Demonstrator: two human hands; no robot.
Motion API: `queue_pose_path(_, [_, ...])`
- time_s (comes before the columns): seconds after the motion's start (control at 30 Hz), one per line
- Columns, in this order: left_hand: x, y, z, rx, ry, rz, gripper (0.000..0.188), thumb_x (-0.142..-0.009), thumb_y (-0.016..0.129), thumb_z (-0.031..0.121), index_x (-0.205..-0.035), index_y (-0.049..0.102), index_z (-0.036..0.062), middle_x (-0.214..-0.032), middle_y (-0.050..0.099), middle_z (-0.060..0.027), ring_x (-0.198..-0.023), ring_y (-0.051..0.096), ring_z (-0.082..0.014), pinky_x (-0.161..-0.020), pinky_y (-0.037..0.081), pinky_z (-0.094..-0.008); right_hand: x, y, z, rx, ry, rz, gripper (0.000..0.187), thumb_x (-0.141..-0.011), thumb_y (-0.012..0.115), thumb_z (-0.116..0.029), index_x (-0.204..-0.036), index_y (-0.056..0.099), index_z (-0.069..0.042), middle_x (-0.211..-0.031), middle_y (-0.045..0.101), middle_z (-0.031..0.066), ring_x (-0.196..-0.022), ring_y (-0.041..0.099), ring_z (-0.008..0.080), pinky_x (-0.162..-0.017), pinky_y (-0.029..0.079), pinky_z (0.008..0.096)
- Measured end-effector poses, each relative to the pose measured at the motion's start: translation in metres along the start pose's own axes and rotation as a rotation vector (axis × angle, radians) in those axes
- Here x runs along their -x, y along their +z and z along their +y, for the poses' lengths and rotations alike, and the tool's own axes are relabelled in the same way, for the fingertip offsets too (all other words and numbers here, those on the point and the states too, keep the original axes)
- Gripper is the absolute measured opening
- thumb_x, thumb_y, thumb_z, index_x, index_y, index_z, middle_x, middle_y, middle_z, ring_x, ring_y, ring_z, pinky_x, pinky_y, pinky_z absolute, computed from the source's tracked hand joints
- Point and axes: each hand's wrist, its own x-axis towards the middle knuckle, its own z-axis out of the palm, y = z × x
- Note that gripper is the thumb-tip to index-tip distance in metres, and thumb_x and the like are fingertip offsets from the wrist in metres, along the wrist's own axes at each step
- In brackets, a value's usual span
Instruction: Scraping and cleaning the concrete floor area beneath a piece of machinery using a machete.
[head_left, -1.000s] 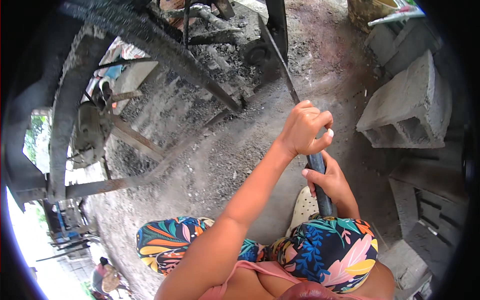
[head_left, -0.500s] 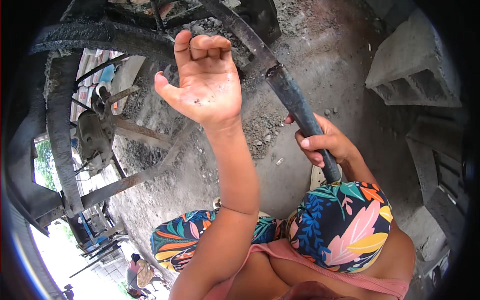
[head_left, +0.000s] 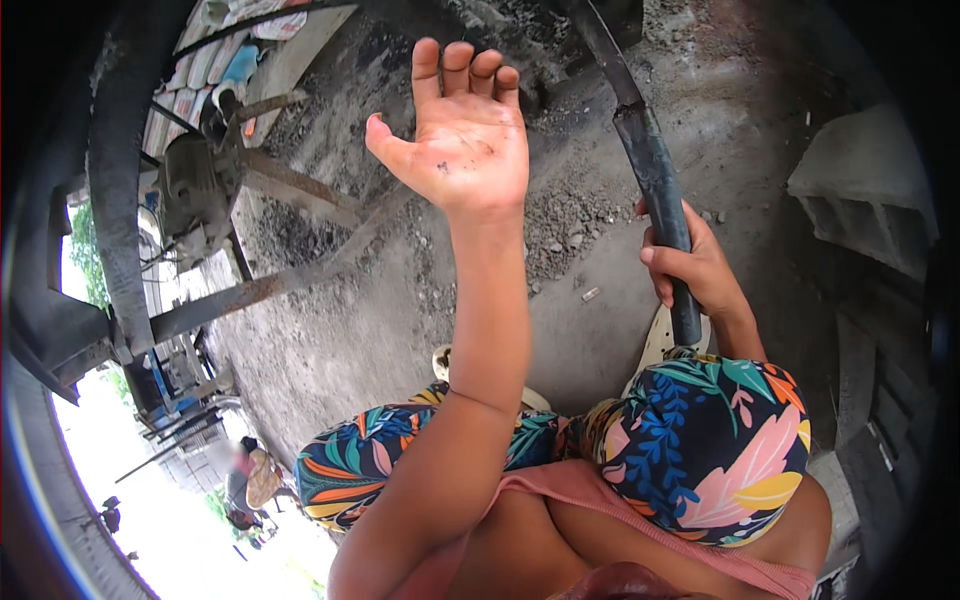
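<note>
My left hand (head_left: 470, 150) is raised with its palm facing up, fingers spread and nothing in it. Small dark marks show on the palm. On the right, my right hand (head_left: 695, 262) is wrapped round the dark tubular handle (head_left: 655, 165) of a long tool. A narrow flat metal bar (head_left: 600, 45) extends from that handle toward the far edge, where its end is out of view. The handle's near end comes close to my patterned knee (head_left: 700, 450). Open space separates my left hand from the tool.
Gravel (head_left: 570, 235) lies on the dusty floor ahead. A rusty metal frame (head_left: 235, 300) and a machine part (head_left: 190, 185) stand at left. A concrete block (head_left: 865, 195) sits at right. Stacked sacks (head_left: 200, 80) are far left; another person (head_left: 255, 485) is outside, lower left.
My left hand's curled fingers have straightened. The view has shifted, so the floor and frame sit higher in it, and the tool appears farther right, still in my right hand.
</note>
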Motion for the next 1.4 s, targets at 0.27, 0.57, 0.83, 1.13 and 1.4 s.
queue_pose_path(0.27, [0.015,-0.034,0.045,0.019,0.114,0.363,0.066,-0.086,0.022,0.064,-0.091,0.055,0.0072,-0.079,0.055,-0.0074,-0.075,0.050,-0.0230,-0.072,0.042,-0.0378,-0.016,-0.004,0.029,0.538,0.081,0.317,0.052,-0.079,0.064,-0.008,-0.126,0.043,0.003,-0.068,0.050,0.0038,-0.047,0.052,0.0114,-0.039,0.043,0.0282])
queue_pose_path(0.57, [0.020,-0.049,0.108,0.052,0.263,0.498,0.063,-0.088,0.020,0.062,-0.087,0.053,0.0092,-0.073,0.050,-0.0022,-0.069,0.043,-0.0183,-0.066,0.035,-0.0361,-0.026,-0.015,0.039,0.496,0.221,0.282,0.050,-0.079,0.065,-0.011,-0.121,0.043,0.007,-0.065,0.053,0.0053,-0.046,0.052,0.0119,-0.040,0.045,0.0286])
queue_pose_path(0.83, [0.013,-0.060,0.109,0.017,0.054,0.354,0.057,-0.090,0.020,0.055,-0.085,0.048,0.0056,-0.072,0.045,-0.0048,-0.069,0.041,-0.0191,-0.067,0.032,-0.0371,0.035,-0.027,0.047,0.705,0.311,0.355,0.047,-0.079,0.066,-0.016,-0.116,0.047,0.006,-0.063,0.054,0.0047,-0.047,0.052,0.0101,-0.041,0.043,0.0279])
queue_pose_path(1.13, [0.004,-0.059,0.060,-0.364,-0.134,0.423,0.090,-0.083,0.035,0.072,-0.149,0.014,0.0142,-0.156,0.005,-0.0151,-0.136,0.029,-0.0384,-0.114,0.011,-0.0421,0.116,-0.114,0.118,1.030,0.321,0.416,0.046,-0.068,0.069,-0.017,-0.106,0.055,0.004,-0.075,0.061,0.0160,-0.071,0.060,0.0243,-0.068,0.046,0.0356])
queue_pose_path(1.4, [0.000,-0.060,0.064,-0.236,-0.121,0.289,0.040,-0.088,0.038,0.034,-0.093,0.051,-0.0034,-0.078,0.047,-0.0117,-0.075,0.041,-0.0244,-0.073,0.037,-0.0399,0.073,-0.050,0.086,0.508,0.590,0.535,0.050,-0.080,0.069,-0.044,-0.104,0.060,0.000,-0.072,0.055,0.0037,-0.063,0.053,0.0137,-0.059,0.041,0.0272])
